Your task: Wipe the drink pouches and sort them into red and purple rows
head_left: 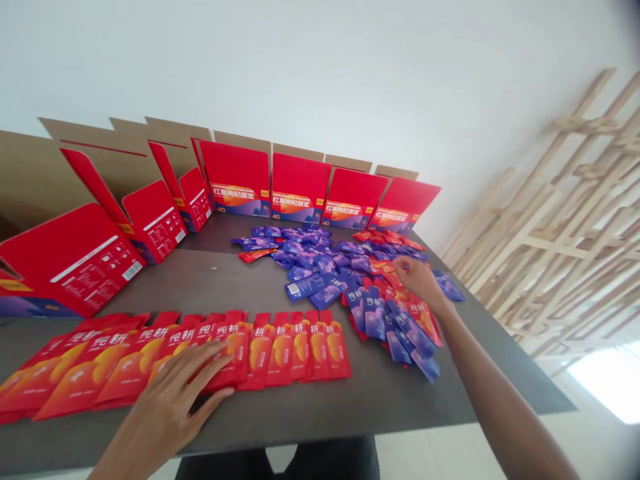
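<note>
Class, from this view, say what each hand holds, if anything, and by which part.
The left hand lies flat on the red sachets, holding nothing. The right hand curls over the loose sachets; whether it holds one cannot be told.

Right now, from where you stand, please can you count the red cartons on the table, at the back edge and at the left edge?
Back cartons: 4
Left cartons: 3
Total: 7

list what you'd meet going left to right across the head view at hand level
row of red sachets → blue sachets → right hand → wooden lattice
</note>
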{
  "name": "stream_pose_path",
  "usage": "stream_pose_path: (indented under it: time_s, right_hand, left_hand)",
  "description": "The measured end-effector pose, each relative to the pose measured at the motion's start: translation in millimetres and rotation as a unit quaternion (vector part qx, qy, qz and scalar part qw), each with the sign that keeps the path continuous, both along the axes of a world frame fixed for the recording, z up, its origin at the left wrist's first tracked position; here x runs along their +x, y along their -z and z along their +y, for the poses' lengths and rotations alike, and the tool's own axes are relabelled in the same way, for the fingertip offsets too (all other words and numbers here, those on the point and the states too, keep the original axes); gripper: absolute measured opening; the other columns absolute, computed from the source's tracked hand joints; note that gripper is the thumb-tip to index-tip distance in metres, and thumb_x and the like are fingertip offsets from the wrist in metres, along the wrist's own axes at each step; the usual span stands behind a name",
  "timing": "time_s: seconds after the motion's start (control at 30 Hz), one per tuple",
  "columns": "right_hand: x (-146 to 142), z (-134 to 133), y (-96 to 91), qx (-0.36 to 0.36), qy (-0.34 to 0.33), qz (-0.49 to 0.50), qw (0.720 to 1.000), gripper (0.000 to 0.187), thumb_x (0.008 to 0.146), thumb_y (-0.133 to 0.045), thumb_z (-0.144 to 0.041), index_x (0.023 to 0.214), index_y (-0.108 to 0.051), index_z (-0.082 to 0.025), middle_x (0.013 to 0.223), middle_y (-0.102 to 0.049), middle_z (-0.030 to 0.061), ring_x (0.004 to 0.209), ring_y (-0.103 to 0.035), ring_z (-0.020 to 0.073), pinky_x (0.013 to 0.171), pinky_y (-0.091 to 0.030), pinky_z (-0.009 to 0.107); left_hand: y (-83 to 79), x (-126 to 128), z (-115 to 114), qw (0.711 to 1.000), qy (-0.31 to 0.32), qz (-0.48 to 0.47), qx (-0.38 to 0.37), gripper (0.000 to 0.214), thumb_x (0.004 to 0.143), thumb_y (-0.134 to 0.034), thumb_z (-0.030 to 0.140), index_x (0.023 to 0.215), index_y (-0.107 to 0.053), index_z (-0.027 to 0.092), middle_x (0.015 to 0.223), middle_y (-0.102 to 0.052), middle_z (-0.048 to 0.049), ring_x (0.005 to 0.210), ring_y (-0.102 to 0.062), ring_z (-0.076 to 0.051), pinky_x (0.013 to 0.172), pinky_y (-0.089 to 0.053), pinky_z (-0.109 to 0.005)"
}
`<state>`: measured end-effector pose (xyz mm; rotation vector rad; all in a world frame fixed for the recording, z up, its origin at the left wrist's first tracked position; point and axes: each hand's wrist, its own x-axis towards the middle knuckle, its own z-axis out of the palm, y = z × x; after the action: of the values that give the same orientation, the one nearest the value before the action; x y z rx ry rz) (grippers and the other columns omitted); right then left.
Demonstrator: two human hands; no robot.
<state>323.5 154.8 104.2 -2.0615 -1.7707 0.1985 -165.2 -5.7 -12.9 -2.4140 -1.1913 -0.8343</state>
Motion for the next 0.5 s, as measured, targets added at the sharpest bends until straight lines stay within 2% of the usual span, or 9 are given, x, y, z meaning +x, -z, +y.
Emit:
stream_pose_path:
  time_s: [0.07, 0.17, 0.23, 0.3, 0.4, 0.5]
  right_hand:
    - [37.3, 7.9, 8.5, -0.028, 0.037, -0.025, 0.999, 0.033, 0.094, -0.054, -0.036, 0.112, -0.076, -0.018, 0.121, -0.076, 0.0143, 0.122, -0.067, 0.0299, 0.106, -0.049, 0.041]
    - [66.6, 9.2, 30.6, -0.071, 0.116, -0.054, 0.989, 0.047, 0.094, -0.056, -0.051, 0.115, -0.075, -0.013, 0.122, -0.073, 0.0230, 0.126, -0.064, 0.0387, 0.105, -0.048, 0.051]
    - [73.4, 8.3, 45.1, -0.090, 0.166, -0.068, 0.980, 0.064, 0.095, -0.054, -0.064, 0.116, -0.074, -0.008, 0.127, -0.069, 0.0304, 0.131, -0.060, 0.0461, 0.105, -0.045, 0.060]
    - [75.6, 8.8, 55.1, -0.101, 0.196, -0.075, 0.972, 0.075, 0.092, -0.053, -0.074, 0.117, -0.072, -0.006, 0.132, -0.065, 0.0338, 0.134, -0.056, 0.0502, 0.107, -0.042, 0.066]
    - [76.7, 13.1, 60.9, -0.100, 0.213, -0.072, 0.969, 0.078, 0.088, -0.056, -0.079, 0.123, -0.070, -0.011, 0.135, -0.065, 0.0304, 0.135, -0.056, 0.0479, 0.110, -0.039, 0.067]
    - [77.4, 18.7, 61.5, -0.095, 0.219, -0.059, 0.969, 0.076, 0.088, -0.058, -0.077, 0.127, -0.067, -0.012, 0.130, -0.068, 0.0281, 0.130, -0.061, 0.0457, 0.110, -0.040, 0.067]
  left_hand:
    - [-0.7, 0.4, -1.7, 1.000, 0.000, 0.000, -0.003, 0.043, 0.102, -0.060, 0.044, 0.137, -0.064, 0.020, 0.135, -0.071, -0.0123, 0.124, -0.067, -0.030, 0.114, -0.049, -0.043]
    - [-2.4, 0.9, -3.6, 1.000, -0.007, -0.001, -0.010, 0.044, 0.103, -0.055, 0.044, 0.139, -0.061, 0.019, 0.135, -0.070, -0.0130, 0.123, -0.066, -0.030, 0.113, -0.048, -0.043]
    - [-3.4, 0.8, -3.7, 1.000, -0.009, -0.001, -0.013, 0.044, 0.104, -0.053, 0.042, 0.141, -0.059, 0.019, 0.135, -0.069, -0.0132, 0.124, -0.065, -0.030, 0.113, -0.047, -0.043]
    - [-4.2, 0.6, -3.1, 1.000, -0.011, -0.002, -0.015, 0.044, 0.104, -0.053, 0.041, 0.142, -0.058, 0.020, 0.135, -0.068, -0.0133, 0.124, -0.065, -0.030, 0.112, -0.047, -0.044]
    - [-5.7, 0.3, -2.9, 1.000, -0.010, -0.004, -0.019, 0.044, 0.103, -0.053, 0.040, 0.143, -0.056, 0.022, 0.133, -0.069, -0.0120, 0.122, -0.065, -0.030, 0.111, -0.048, -0.044]
    - [-7.2, 0.7, -4.1, 1.000, -0.006, -0.005, -0.022, 0.043, 0.102, -0.054, 0.037, 0.143, -0.056, 0.022, 0.131, -0.070, -0.0111, 0.121, -0.066, -0.029, 0.109, -0.049, -0.043]
